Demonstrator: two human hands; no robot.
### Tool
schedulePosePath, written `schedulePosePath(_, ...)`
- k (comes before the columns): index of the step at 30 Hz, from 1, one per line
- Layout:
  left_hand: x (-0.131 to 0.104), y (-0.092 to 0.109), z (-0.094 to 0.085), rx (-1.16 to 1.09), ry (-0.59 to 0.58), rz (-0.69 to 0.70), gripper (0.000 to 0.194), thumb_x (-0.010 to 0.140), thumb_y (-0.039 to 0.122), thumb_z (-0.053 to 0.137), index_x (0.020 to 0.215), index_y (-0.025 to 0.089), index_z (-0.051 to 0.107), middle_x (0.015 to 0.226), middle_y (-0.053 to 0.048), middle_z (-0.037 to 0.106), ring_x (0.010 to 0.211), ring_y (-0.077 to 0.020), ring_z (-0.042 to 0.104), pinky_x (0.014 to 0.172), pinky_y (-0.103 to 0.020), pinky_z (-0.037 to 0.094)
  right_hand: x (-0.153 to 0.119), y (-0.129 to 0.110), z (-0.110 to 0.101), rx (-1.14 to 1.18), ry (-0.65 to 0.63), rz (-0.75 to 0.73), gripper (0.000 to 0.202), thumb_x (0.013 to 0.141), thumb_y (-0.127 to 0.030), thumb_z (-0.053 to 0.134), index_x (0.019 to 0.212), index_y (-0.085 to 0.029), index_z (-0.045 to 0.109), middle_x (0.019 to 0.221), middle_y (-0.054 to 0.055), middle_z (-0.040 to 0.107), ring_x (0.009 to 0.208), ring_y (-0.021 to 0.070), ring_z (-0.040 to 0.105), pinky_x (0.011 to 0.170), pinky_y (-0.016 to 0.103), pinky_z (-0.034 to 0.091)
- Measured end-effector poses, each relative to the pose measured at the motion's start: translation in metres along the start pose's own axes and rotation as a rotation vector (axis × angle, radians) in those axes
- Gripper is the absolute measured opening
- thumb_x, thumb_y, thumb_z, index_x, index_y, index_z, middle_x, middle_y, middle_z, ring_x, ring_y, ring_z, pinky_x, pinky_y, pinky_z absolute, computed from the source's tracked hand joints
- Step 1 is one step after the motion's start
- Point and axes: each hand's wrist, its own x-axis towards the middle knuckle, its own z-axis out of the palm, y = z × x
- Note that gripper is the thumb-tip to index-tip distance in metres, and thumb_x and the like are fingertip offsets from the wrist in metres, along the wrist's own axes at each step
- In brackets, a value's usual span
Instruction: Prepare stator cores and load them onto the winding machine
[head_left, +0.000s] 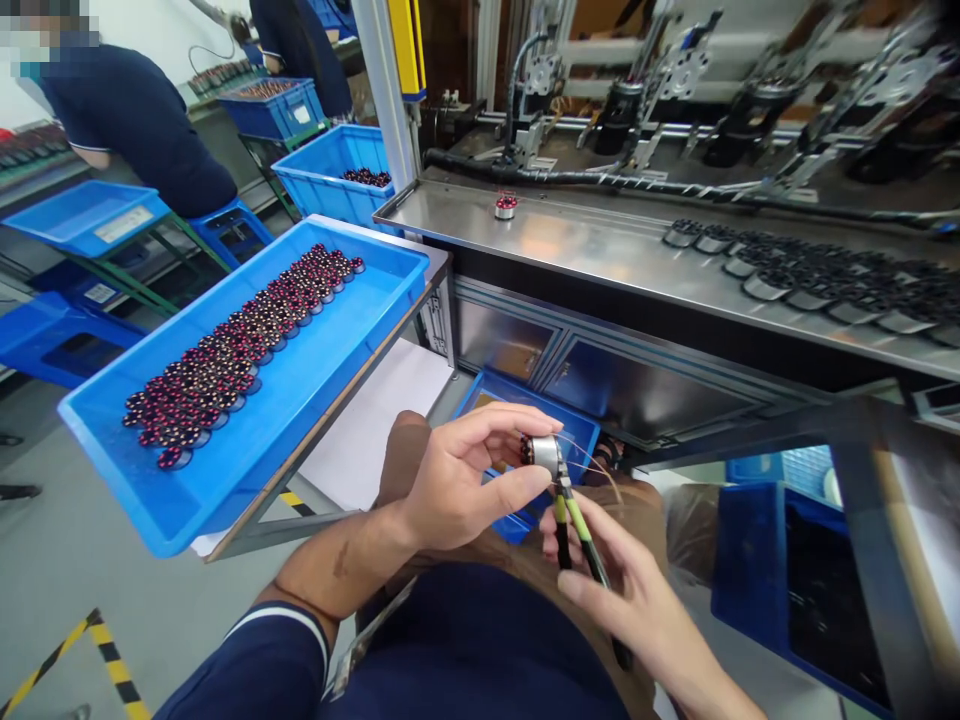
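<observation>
Fingers of your left hand (469, 475), lower centre of the frame, are narrowed around a silver-sided coil (545, 456), with the thumb below and the other fingertips above. Your right hand (622, 565), lower and to the right, is wrapped around the green-and-black handles of the pliers (576, 513); the tips of the pliers meet the right side of the coil, though whether the jaws are closed cannot be told. Thin copper wires (600, 470) extend rightward from the coil. Left of your hands, a blue tray (364, 325) bears many red-and-black coils (240, 345), packed in a slanting band. Upper centre, a single red-topped coil (506, 208) rests on a metal counter (562, 240); toward the right edge, dark-topped parts (825, 270) stand grouped on the same surface, with machinery (622, 105) behind, partly blurred. Beneath the counter, near your left hand, is a blue box (487, 385). Upper left, a seated person (135, 125) in a dark shirt faces away from you, near a blue bin (322, 170) holding small dark parts.
</observation>
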Motion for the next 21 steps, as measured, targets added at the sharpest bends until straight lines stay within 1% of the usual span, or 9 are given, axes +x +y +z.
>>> schedulePosePath(1, 0.0, 0.0, -0.001, 0.018, 0.004, 0.032, 0.026, 0.086, 0.022, 0.076, 0.112, 0.017, 0.074, 0.119, -0.014, 0.071, 0.101, -0.0195, 0.07, 0.084, -0.028, 0.059, -0.004, 0.002, 0.001, -0.048, 0.005, -0.051, 0.054, 0.09, -0.023, 0.07, 0.142, -0.027, 0.057, 0.107, 0.007, 0.074, 0.087, 0.0174, 0.074, 0.08, 0.024, 0.062)
schedulePosePath(3, -0.001, -0.001, -0.001, 0.062, 0.015, 0.093, 0.024, 0.088, 0.018, 0.073, 0.112, 0.018, 0.073, 0.118, -0.014, 0.072, 0.104, -0.0195, 0.069, 0.085, -0.027, 0.058, -0.012, 0.003, 0.003, -0.186, 0.036, -0.197, 0.062, 0.088, -0.015, 0.068, 0.146, -0.029, 0.053, 0.11, 0.007, 0.074, 0.086, 0.0164, 0.074, 0.083, 0.023, 0.061)
schedulePosePath(5, -0.002, -0.001, -0.001, 0.105, 0.019, 0.134, 0.024, 0.089, 0.016, 0.071, 0.113, 0.018, 0.073, 0.118, -0.013, 0.072, 0.106, -0.0198, 0.068, 0.085, -0.027, 0.058, -0.018, 0.002, 0.003, -0.305, 0.044, -0.31, 0.064, 0.088, -0.011, 0.064, 0.149, -0.028, 0.05, 0.113, 0.009, 0.074, 0.087, 0.0167, 0.075, 0.085, 0.023, 0.062)
schedulePosePath(6, -0.003, -0.001, 0.0, 0.126, 0.02, 0.15, 0.024, 0.089, 0.016, 0.07, 0.112, 0.018, 0.073, 0.118, -0.013, 0.073, 0.107, -0.0202, 0.068, 0.085, -0.028, 0.058, -0.018, 0.001, 0.002, -0.349, 0.035, -0.336, 0.066, 0.088, -0.011, 0.063, 0.15, -0.027, 0.049, 0.117, 0.01, 0.074, 0.092, 0.0181, 0.075, 0.088, 0.024, 0.062)
schedulePosePath(8, -0.003, 0.0, 0.001, 0.165, 0.024, 0.169, 0.022, 0.089, 0.017, 0.07, 0.111, 0.018, 0.073, 0.117, -0.013, 0.074, 0.108, -0.0208, 0.069, 0.086, -0.029, 0.059, -0.018, -0.001, 0.0, -0.419, 0.028, -0.365, 0.068, 0.087, -0.013, 0.062, 0.153, -0.024, 0.047, 0.126, 0.012, 0.072, 0.107, 0.0225, 0.074, 0.098, 0.029, 0.059)
schedulePosePath(10, -0.002, 0.002, 0.002, 0.204, 0.025, 0.181, 0.02, 0.089, 0.017, 0.07, 0.108, 0.017, 0.073, 0.115, -0.013, 0.075, 0.108, -0.0211, 0.069, 0.086, -0.029, 0.059, -0.015, -0.001, -0.002, -0.477, 0.048, -0.393, 0.07, 0.086, -0.014, 0.063, 0.153, -0.023, 0.048, 0.134, 0.012, 0.068, 0.123, 0.0267, 0.068, 0.108, 0.035, 0.054)
schedulePosePath(12, -0.002, 0.004, 0.002, 0.234, 0.024, 0.191, 0.018, 0.088, 0.017, 0.07, 0.106, 0.017, 0.073, 0.113, -0.012, 0.076, 0.107, -0.0211, 0.07, 0.086, -0.03, 0.059, -0.013, -0.001, -0.001, -0.503, 0.069, -0.408, 0.071, 0.085, -0.015, 0.064, 0.153, -0.025, 0.048, 0.139, 0.01, 0.066, 0.13, 0.0275, 0.064, 0.112, 0.036, 0.05)
schedulePosePath(15, -0.002, 0.005, 0.002, 0.238, 0.014, 0.206, 0.018, 0.088, 0.016, 0.07, 0.106, 0.018, 0.073, 0.113, -0.012, 0.076, 0.106, -0.0203, 0.07, 0.085, -0.029, 0.059, -0.009, -0.002, 0.001, -0.487, 0.069, -0.409, 0.072, 0.084, -0.014, 0.063, 0.153, -0.027, 0.048, 0.138, 0.008, 0.067, 0.129, 0.0256, 0.064, 0.111, 0.034, 0.05)
schedulePosePath(21, -0.001, 0.005, 0.001, 0.289, 0.007, 0.236, 0.016, 0.089, 0.017, 0.069, 0.104, 0.018, 0.072, 0.111, -0.011, 0.077, 0.101, -0.0191, 0.072, 0.084, -0.029, 0.059, -0.007, -0.004, 0.003, -0.42, 0.049, -0.389, 0.07, 0.084, -0.011, 0.062, 0.151, -0.027, 0.05, 0.129, 0.011, 0.07, 0.116, 0.0267, 0.072, 0.098, 0.033, 0.06)
